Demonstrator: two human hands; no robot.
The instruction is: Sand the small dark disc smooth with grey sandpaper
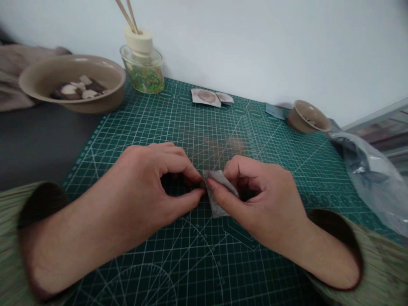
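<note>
A small grey piece of sandpaper [218, 208], bent over, is pinched between the thumb and fingers of my right hand [264, 189]. My left hand [153, 178] is closed in a pinch right at the sandpaper's left edge. What sits between those fingertips is small and mostly hidden, so I cannot make it out. Both hands meet just above a green cutting mat [143, 123] with white grid lines. Brownish dust [236, 144] lies on the mat beyond my fingers.
At the back left stand a large beige bowl [108, 91] with several small pieces inside and a reed diffuser [143, 63]. Brown-stained paper pieces [204, 97] lie by the wall. To the right are a blue scrap [274, 111], a small bowl [298, 121] and a clear plastic bag [372, 178].
</note>
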